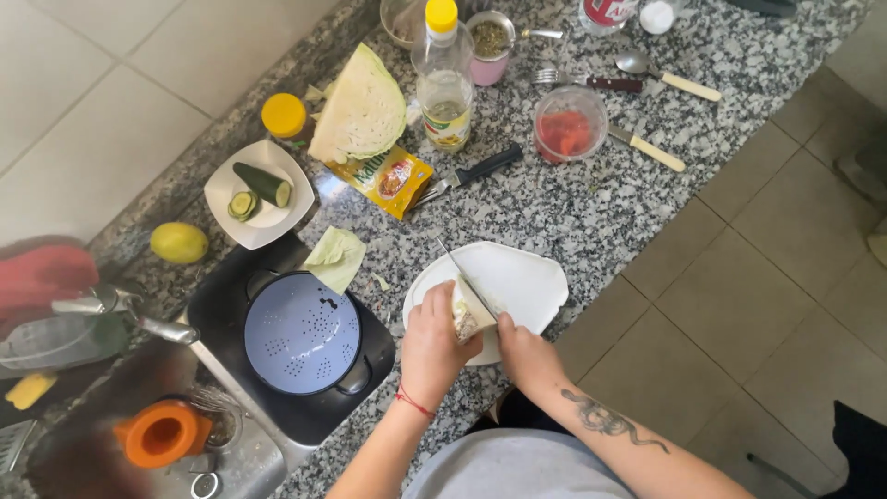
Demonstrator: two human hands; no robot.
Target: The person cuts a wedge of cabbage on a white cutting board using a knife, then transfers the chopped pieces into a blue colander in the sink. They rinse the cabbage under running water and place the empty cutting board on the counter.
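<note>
Around the white cutting plate (527, 277), where one cabbage piece (467, 314) lies, I count two hands (430, 346), one knife (467, 277), and one blue colander (302, 334) to its left. Beyond the plate lie one cabbage half (360, 109), one oil bottle (443, 83), one seasoning packet (388, 177) and one fork (582, 80). Further left are one lemon (179, 242) and one cut cucumber (263, 185).

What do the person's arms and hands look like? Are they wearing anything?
Both arms are bare, no sleeves or gloves. The left hand has a thin red string bracelet at its wrist. The right hand has a dark, winding tattoo on its forearm.
</note>
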